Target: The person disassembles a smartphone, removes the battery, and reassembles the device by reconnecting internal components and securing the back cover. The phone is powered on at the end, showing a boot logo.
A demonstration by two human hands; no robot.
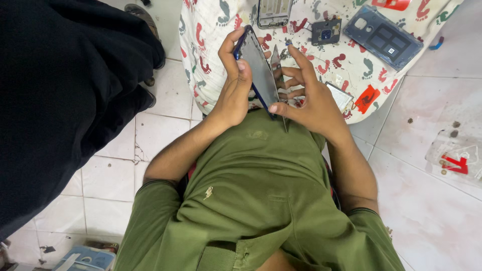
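Left hand [235,85] and right hand [306,98] both pinch the thin blue-edged grey phone panel [258,65], held tilted above the footprint-patterned cloth-covered table [206,45]. Judged light, stiff, fragile; best gripped along its edges.

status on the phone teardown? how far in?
Done: the blue back cover, a small camera board and another frame already lie apart on the footprint-print cloth.

In hand: left hand grips the blue-edged phone frame upright; right hand works its edge with metal tweezers.

Left: the frame has not been set down; whether parts remain inside it cannot be told.
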